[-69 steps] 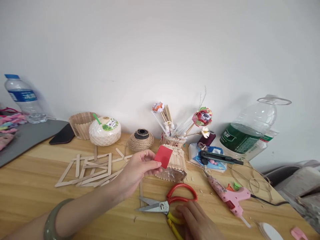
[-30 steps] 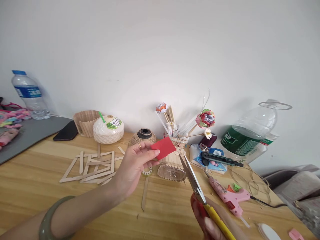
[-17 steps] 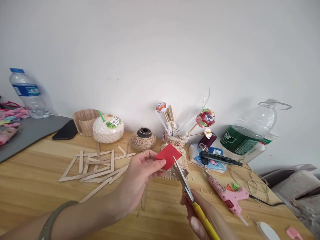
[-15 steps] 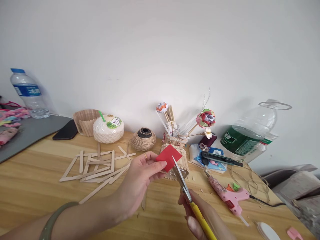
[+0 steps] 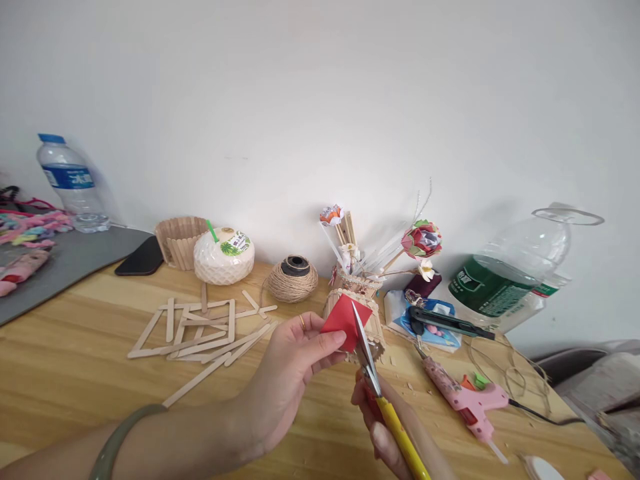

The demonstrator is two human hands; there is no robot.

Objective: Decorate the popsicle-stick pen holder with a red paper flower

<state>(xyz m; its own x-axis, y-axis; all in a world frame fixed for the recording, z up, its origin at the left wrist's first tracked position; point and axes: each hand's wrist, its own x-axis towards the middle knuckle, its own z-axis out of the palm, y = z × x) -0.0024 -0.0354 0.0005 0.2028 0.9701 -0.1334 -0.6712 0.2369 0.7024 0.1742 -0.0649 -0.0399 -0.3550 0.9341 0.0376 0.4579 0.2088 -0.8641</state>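
Since the view from about two seconds before, your right hand (image 5: 410, 417) had lifted the scissors (image 5: 371, 379) off the table (image 5: 60, 393); its fingers were now curled around the red and yellow handles. Your left hand (image 5: 295, 363) pinched the red paper (image 5: 337, 319) between thumb and fingers, as it had earlier, above the table and in front of the stick-covered vase (image 5: 360, 285). The blades lay across the paper, their tip nearer its upper edge than half a second earlier.

The partly hidden vase held a large paper flower (image 5: 423, 239), a smaller orange-and-white flower (image 5: 331, 215) and thin sticks. A green straw (image 5: 212, 231) stood in the white coconut (image 5: 223, 260). Beside it, you couldn't tell what, if anything, the wooden-stick cup (image 5: 175, 247) contained.
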